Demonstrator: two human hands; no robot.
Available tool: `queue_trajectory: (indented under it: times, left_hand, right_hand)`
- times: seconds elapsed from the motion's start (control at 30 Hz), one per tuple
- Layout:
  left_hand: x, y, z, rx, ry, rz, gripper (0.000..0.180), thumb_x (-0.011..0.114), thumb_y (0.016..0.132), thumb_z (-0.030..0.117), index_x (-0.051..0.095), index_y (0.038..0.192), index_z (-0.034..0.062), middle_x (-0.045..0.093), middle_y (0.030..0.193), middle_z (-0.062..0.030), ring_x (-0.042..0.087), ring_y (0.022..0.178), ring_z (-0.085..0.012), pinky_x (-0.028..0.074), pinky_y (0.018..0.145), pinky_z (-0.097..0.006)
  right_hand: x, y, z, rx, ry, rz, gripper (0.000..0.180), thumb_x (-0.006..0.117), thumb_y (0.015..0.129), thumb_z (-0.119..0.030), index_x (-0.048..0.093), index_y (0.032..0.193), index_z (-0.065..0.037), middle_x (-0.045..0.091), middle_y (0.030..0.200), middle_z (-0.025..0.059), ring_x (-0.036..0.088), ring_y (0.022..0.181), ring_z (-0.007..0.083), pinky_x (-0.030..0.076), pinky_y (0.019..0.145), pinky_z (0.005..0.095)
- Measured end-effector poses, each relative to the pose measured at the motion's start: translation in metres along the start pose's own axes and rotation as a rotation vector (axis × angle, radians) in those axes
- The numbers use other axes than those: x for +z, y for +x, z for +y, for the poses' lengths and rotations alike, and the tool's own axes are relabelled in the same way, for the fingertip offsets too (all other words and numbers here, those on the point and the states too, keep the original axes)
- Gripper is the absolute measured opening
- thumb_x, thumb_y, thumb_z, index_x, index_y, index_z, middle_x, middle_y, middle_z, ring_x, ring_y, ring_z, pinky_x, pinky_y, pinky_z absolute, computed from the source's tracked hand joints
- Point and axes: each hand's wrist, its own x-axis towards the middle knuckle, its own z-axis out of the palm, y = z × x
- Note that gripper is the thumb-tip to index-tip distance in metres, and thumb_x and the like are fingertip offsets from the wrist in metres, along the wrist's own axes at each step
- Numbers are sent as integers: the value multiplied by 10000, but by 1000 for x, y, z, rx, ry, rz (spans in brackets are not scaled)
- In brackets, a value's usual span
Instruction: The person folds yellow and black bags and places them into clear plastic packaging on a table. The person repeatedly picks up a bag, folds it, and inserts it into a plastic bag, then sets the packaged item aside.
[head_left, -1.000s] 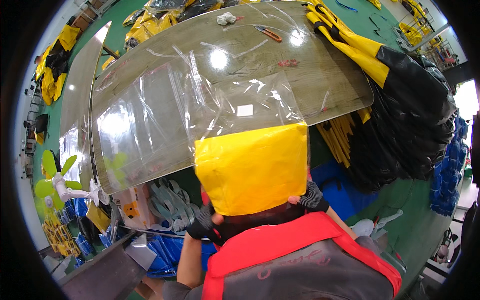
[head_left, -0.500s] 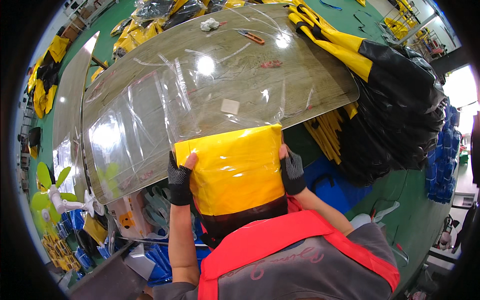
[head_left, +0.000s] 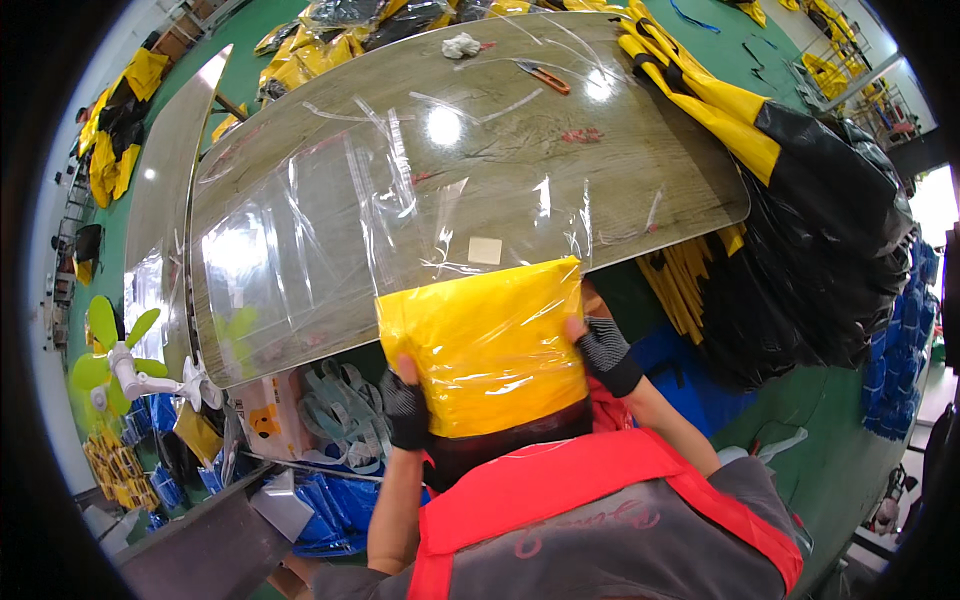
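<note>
A folded yellow and black bundle (head_left: 485,345) of glossy sheet material lies against my front at the table's near edge, with clear plastic film around it. My left hand (head_left: 405,408) grips its left side, the thumb on the yellow face. On the opposite side my right hand (head_left: 603,350) holds it the same way. Both hands wear dark fingerless gloves with a dotted pattern. Beyond the bundle, clear plastic film (head_left: 330,215) spreads over the wood-patterned table (head_left: 640,150). A small cream square (head_left: 485,250) lies just past the bundle's far edge.
Orange-handled snips (head_left: 545,77) and a crumpled white wad (head_left: 461,45) lie at the table's far side. A large black and yellow pile (head_left: 825,230) drapes at the right. A green-bladed fan (head_left: 125,365) is clamped at the left corner; blue packets (head_left: 330,510) sit below.
My left hand has slid nearer me along the bundle's side, and the right thumb has moved onto the yellow face. The film now covers more of the bundle. The whole view has shifted slightly.
</note>
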Motion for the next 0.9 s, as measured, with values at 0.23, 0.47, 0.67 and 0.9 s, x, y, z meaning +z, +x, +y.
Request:
queue_trajectory:
  times: [0.23,0.47,0.67,0.9]
  left_hand:
    - [-21,16,31,-118,-465,-240,576,477,958,493,487,1313,40,552,1297,-99,540,1156,-219,426,986,-367]
    - [14,-4,17,-210,-181,-217,532,678,865,311,520,1282,21,601,1200,-63,563,1084,-191,427,953,-327]
    - [-24,-57,-25,-272,-126,-373,761,759,778,369,416,1361,21,544,1283,-82,511,1174,-213,391,1005,-343]
    - [-20,-31,-4,-251,-108,-491,549,833,683,230,585,1135,43,649,1006,-64,612,927,-179,485,837,-319]
  right_hand:
    - [-5,-1,-57,49,-104,-288,384,661,881,-346,672,1017,13,701,843,84,645,793,131,503,734,273]
    - [-5,9,-28,-66,-77,-39,442,650,874,-401,658,1015,19,704,831,101,661,754,159,508,683,275]
    - [-12,-85,3,137,377,-334,810,781,777,-262,327,1411,-44,496,1350,115,460,1258,212,375,1050,362]
    - [-17,-46,-68,21,-57,-72,819,697,832,-401,304,1440,-17,479,1367,113,419,1286,211,336,1063,328]
